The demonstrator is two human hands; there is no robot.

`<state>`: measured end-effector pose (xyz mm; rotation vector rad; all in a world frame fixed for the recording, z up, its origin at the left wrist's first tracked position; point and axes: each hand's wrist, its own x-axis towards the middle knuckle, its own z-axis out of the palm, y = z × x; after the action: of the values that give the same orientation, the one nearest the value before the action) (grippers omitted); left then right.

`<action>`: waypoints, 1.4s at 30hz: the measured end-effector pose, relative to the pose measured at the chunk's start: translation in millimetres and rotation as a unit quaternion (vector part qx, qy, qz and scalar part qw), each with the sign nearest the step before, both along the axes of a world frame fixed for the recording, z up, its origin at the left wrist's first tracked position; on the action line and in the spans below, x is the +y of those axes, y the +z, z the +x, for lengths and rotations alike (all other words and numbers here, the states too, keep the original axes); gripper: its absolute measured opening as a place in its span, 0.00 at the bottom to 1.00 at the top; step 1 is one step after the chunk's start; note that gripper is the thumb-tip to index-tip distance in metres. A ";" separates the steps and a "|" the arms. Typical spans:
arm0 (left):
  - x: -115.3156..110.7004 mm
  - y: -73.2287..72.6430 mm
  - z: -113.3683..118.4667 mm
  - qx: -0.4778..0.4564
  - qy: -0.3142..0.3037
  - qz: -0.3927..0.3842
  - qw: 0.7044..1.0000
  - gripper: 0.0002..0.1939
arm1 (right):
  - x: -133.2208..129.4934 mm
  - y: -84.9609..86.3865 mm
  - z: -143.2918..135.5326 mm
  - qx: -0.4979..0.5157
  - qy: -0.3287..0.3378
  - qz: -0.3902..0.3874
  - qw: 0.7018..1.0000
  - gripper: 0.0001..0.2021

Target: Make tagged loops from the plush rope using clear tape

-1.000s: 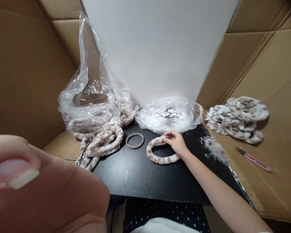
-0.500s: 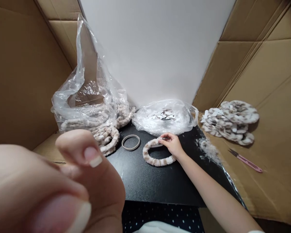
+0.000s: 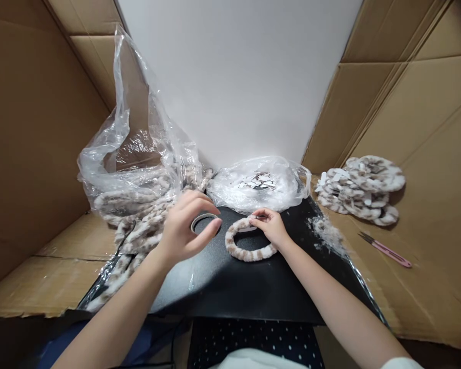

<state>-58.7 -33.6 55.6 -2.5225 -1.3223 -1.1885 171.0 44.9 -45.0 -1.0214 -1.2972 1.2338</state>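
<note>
My right hand (image 3: 269, 226) pinches the upper right side of a fluffy white-and-brown ring (image 3: 249, 253), which rests on the black table (image 3: 223, 287). A pale strip, perhaps a tag, shows inside the ring beneath my fingers. Over the left part of the table hovers my left hand (image 3: 188, 225), thumb and fingers apart with nothing between them. Behind it lies a thin grey-beige roll of tape or hoop (image 3: 195, 219), partly hidden by the fingers; I cannot tell which it is.
A clear plastic bag (image 3: 138, 148) and a heap of fluffy rings (image 3: 146, 225) stand at left. Behind is a plastic bag (image 3: 259, 184) holding white tags. At right are stacked fluffy rings (image 3: 363, 192), pink thread snips (image 3: 386, 249) and loose fluff (image 3: 326, 233). Cardboard walls (image 3: 418, 128) flank the table.
My left hand has moved from close in front of the camera down to the table beside the thin hoop. My right hand keeps its pinch on the fluffy ring.
</note>
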 end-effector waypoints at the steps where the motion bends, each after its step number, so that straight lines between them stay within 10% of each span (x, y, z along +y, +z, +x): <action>1: 8.6 -8.4 -1.3 0.065 0.005 -0.056 0.996 0.07 | 0.1 0.0 0.5 -0.006 0.001 0.001 1.000 0.14; 9: 31.7 -71.9 -30.1 0.190 0.077 -0.223 0.953 0.05 | -4.8 1.1 -0.9 -0.102 0.071 -0.010 0.992 0.10; 16: 34.3 -63.4 0.5 0.098 0.029 -0.176 0.979 0.10 | -6.0 12.4 -3.4 0.033 0.089 -0.070 0.993 0.19; 25: 43.3 -72.0 56.1 -0.053 -0.066 -0.320 0.944 0.16 | -7.2 16.7 0.8 0.053 0.116 -0.082 0.988 0.20; 42: 59.6 -46.4 -23.0 0.173 0.082 -0.259 0.947 0.13 | -4.3 6.1 5.3 -0.276 0.012 0.120 0.954 0.07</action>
<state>-81.7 26.0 9.2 -2.6909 -1.8794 -0.3649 176.3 40.6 -39.0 -1.2189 -1.8407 0.7986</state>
